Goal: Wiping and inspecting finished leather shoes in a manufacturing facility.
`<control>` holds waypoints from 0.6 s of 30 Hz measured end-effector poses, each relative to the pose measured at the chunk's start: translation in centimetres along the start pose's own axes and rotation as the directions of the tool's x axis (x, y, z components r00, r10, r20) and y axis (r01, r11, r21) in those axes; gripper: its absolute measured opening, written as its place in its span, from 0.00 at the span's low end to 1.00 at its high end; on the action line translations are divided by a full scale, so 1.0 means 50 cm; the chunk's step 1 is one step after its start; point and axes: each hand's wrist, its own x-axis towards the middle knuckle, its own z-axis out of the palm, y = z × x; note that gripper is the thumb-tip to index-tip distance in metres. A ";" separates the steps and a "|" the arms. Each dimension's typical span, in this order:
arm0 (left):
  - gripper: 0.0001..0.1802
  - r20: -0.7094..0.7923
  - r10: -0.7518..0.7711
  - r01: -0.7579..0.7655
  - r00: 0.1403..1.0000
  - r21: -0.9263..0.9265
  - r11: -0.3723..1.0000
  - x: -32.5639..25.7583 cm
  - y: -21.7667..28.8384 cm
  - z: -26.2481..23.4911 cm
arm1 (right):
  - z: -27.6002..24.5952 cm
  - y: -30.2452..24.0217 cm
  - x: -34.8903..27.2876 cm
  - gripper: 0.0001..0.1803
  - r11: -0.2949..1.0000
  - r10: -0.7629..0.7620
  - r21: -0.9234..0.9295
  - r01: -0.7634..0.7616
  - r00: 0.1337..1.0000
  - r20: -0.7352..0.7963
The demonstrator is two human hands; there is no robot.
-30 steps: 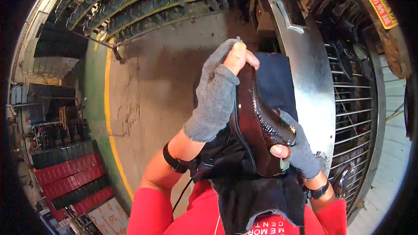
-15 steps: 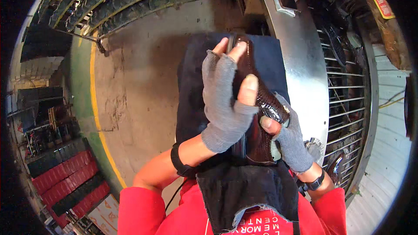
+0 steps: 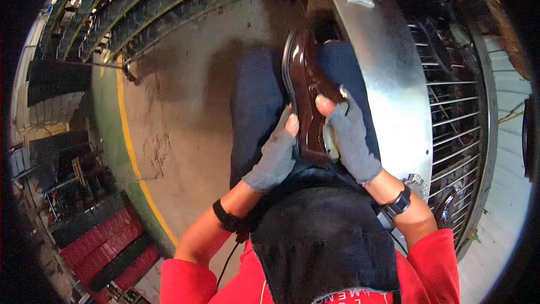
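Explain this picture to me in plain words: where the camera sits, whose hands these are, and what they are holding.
The camera is worn on a person's head and looks down, so the forearms come in from the bottom edge. Its wide lens bends straight lines near the rim.

Both hands wear grey fingerless gloves. The left hand and the right hand grip a glossy dark brown shoe from either side, resting it lengthwise over the person's lap, which is covered by dark blue trousers and a black cloth.

To the right stands a curved shiny metal panel with a wire grille behind it. To the left is a concrete floor with a yellow line.
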 end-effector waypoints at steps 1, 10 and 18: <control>0.37 -0.019 0.095 -0.093 0.995 0.106 0.990 0.007 0.023 0.025 | -0.003 0.007 0.016 0.36 0.983 -0.081 0.166 0.079 0.997 0.005; 0.38 0.081 0.263 -0.268 0.961 0.495 0.826 0.017 0.079 0.076 | -0.065 -0.003 0.053 0.30 0.844 -0.151 0.537 0.017 0.967 0.207; 0.38 0.319 -0.073 -0.092 0.945 0.473 0.876 0.076 0.096 0.038 | -0.536 0.032 -0.115 0.36 0.861 -0.077 0.503 0.075 0.997 -0.018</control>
